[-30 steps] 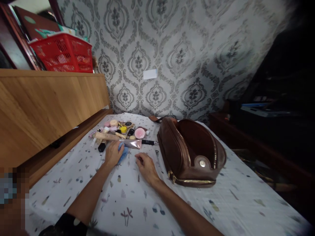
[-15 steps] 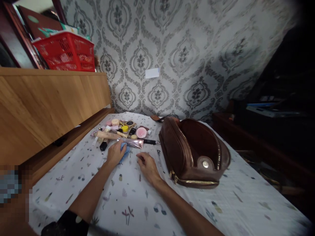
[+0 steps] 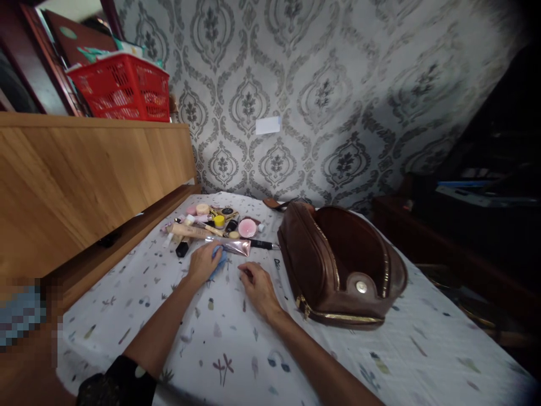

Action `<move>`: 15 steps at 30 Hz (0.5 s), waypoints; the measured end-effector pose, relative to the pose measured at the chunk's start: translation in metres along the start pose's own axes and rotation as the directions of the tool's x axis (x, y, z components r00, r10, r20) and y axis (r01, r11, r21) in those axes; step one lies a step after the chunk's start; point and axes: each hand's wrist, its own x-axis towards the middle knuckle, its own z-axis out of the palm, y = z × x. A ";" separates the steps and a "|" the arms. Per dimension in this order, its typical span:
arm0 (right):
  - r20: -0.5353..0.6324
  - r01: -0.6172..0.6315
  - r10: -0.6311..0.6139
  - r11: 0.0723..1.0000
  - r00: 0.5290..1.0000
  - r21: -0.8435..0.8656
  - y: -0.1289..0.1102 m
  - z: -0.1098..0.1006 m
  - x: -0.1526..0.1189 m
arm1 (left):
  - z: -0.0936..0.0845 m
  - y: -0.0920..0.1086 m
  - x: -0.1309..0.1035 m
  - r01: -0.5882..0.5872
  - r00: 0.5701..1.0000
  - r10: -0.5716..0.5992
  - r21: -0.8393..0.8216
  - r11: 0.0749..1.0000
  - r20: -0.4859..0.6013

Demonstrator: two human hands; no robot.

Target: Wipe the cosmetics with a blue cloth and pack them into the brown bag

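My left hand is closed on a blue cloth, part of which shows past the fingers on the printed sheet. Just beyond it lies a shiny pink tube, beside a black pen-like item. My right hand rests on the sheet with its fingers curled together; whether anything is between them is hidden. Farther off is a pile of cosmetics, including a pink round compact, a yellow-lidded jar and a beige tube. A brown toiletry bag stands unzipped to the right.
A wooden panel borders the left side, with a red basket on top. Behind the printed sheet rises a patterned wall. Dark furniture stands at the right.
The whole view has shifted slightly, so things appear a little farther right. Both hands keep nearly the same pose and place.
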 end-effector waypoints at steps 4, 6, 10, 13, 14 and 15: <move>0.002 -0.005 0.005 1.000 1.000 0.004 0.002 0.001 0.001 | 0.000 0.000 0.001 -0.008 1.000 0.008 0.011 1.000 0.017; 0.004 -0.008 0.008 1.000 1.000 0.012 0.003 0.002 0.001 | 0.000 0.000 0.001 -0.004 1.000 0.003 0.019 1.000 0.026; 0.016 -0.017 0.017 1.000 1.000 0.025 0.003 0.001 0.001 | -0.001 0.000 0.001 -0.002 0.999 0.001 0.024 1.000 0.048; 0.014 -0.020 0.019 0.999 1.000 0.033 0.003 0.001 0.001 | -0.002 0.001 0.001 -0.009 0.998 0.007 0.020 1.000 0.065; 0.012 -0.018 0.018 0.999 1.000 0.038 0.003 0.001 0.001 | -0.003 0.001 0.000 -0.013 0.997 0.011 0.018 1.000 0.071; 0.008 -0.017 0.016 0.999 1.000 0.045 0.002 0.001 0.001 | -0.003 0.002 0.000 -0.017 0.997 0.016 0.015 1.000 0.078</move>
